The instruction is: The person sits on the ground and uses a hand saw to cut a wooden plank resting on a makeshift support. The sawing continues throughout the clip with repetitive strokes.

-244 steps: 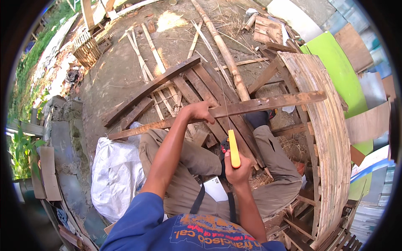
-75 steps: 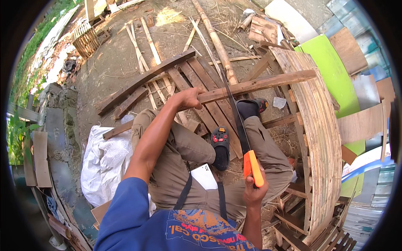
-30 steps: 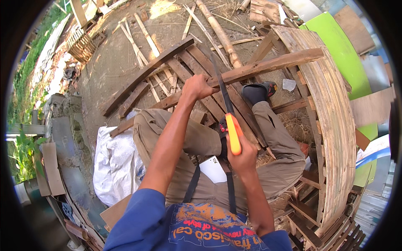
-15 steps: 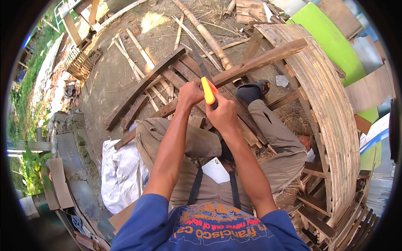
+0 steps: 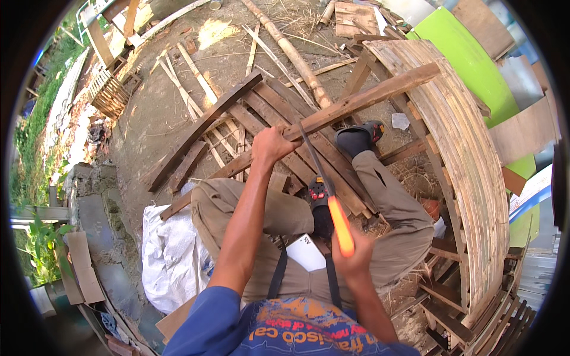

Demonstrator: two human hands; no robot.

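A long brown wooden beam (image 5: 362,102) slants across in front of me, from beside my left knee up to the far right. My left hand (image 5: 272,144) is closed around it near its middle. Just right of that hand, the far end of a handsaw's dark blade (image 5: 313,151) lies against the beam. Its orange and yellow handle (image 5: 340,227) is drawn back close to my lap, with my right hand (image 5: 352,252) wrapped round it, slightly blurred. Under the beam, several brown planks (image 5: 285,107) lie side by side on the ground.
A curved bamboo slat panel (image 5: 469,148) stands along the right, with a green sheet (image 5: 469,65) behind it. A white sack (image 5: 172,255) lies by my left leg. Bamboo poles (image 5: 291,53) are scattered ahead. A white phone-like slab (image 5: 306,252) rests in my lap.
My right hand has pulled the saw back toward my lap, baring more of its blade below the beam. My left hand stays on the beam.
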